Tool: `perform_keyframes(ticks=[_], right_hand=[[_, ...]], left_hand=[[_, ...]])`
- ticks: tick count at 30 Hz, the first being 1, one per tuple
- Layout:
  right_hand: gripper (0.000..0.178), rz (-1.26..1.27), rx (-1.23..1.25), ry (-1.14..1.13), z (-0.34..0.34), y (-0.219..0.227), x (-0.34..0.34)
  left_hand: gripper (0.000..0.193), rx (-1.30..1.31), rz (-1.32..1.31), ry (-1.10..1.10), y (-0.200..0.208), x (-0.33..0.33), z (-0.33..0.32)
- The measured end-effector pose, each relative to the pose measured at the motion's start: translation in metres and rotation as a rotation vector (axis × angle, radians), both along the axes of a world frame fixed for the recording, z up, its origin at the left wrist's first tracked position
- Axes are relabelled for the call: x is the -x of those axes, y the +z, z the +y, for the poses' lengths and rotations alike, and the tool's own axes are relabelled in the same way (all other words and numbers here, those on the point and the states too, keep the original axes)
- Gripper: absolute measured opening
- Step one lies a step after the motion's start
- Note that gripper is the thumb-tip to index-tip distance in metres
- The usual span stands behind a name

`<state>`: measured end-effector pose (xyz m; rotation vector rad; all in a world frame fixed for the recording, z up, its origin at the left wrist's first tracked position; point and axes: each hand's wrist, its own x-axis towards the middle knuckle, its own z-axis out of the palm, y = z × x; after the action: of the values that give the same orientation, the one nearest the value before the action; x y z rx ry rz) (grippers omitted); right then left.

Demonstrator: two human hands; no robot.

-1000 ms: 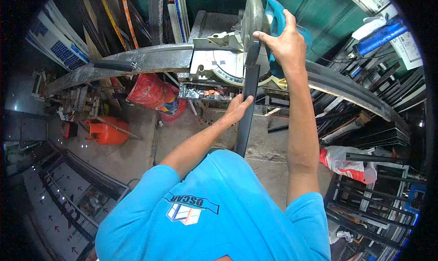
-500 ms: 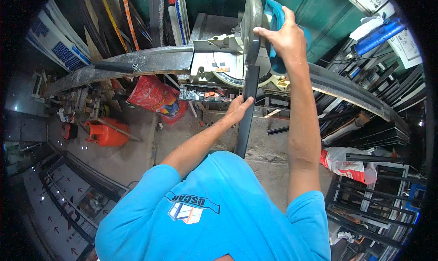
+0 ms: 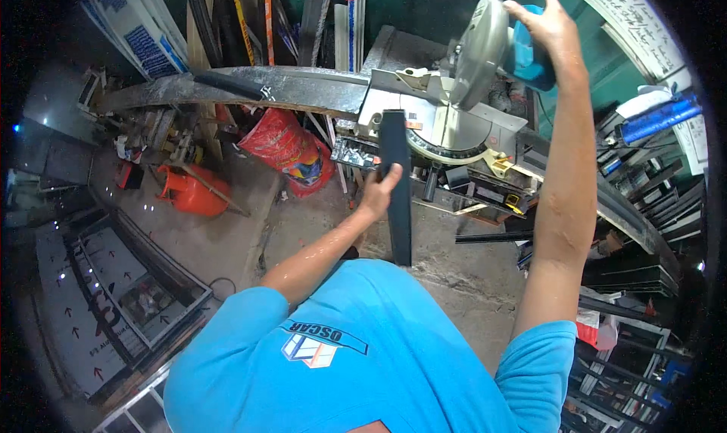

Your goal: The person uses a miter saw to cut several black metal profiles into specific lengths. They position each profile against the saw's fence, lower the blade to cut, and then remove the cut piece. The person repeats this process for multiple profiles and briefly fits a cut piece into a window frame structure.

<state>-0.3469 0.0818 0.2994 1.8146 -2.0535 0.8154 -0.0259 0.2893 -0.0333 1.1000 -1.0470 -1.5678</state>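
Observation:
My left hand (image 3: 379, 193) is wrapped round a long dark channel-like bar (image 3: 398, 221). The bar points away from my body, and its far end lies by the front left of the saw's base, apart from the blade guard. Up at the far right, my right hand (image 3: 556, 36) grips the teal handle and motor housing (image 3: 530, 60) of a mitre saw; some of its fingers are hidden. The saw's pale round blade guard (image 3: 482, 50) stands raised over the silver base (image 3: 462, 128) with its curved angle scale.
A long metal-topped bench (image 3: 310, 92) runs to both sides of the saw, with a dark strip (image 3: 227, 86) on its left part. Below are a red sack (image 3: 291, 149) and an orange gas cylinder (image 3: 193, 190). A tape measure (image 3: 515, 203) lies under the saw's right side.
My left hand has drawn the bar to the left, away from the saw blade. My right hand stays on the saw handle. The view has shifted, moving the surroundings rightward.

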Motion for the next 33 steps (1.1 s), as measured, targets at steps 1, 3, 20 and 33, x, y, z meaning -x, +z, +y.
perform_keyframes(ticks=[1, 3, 20, 33], right_hand=[[0.104, 0.059, 0.042, 0.018, 0.004, 0.012, -0.007], [0.055, 0.151, 0.383, 0.024, 0.020, 0.020, -0.020], [0.048, -0.015, -0.591, 0.248, 0.080, -0.319, -0.195], [0.036, -0.686, -0.674, 0.343, 0.241, -0.253, -0.203]], left_hand=[[0.058, -0.008, 0.018, 0.065, -0.002, -0.019, 0.001], [0.060, -0.063, 0.131, 0.188, -0.011, -0.057, -0.005], [0.048, 0.344, -0.621, -0.378, 0.135, -0.124, -0.174], [0.059, 0.789, -1.067, -0.859, 0.049, -0.003, -0.305]])
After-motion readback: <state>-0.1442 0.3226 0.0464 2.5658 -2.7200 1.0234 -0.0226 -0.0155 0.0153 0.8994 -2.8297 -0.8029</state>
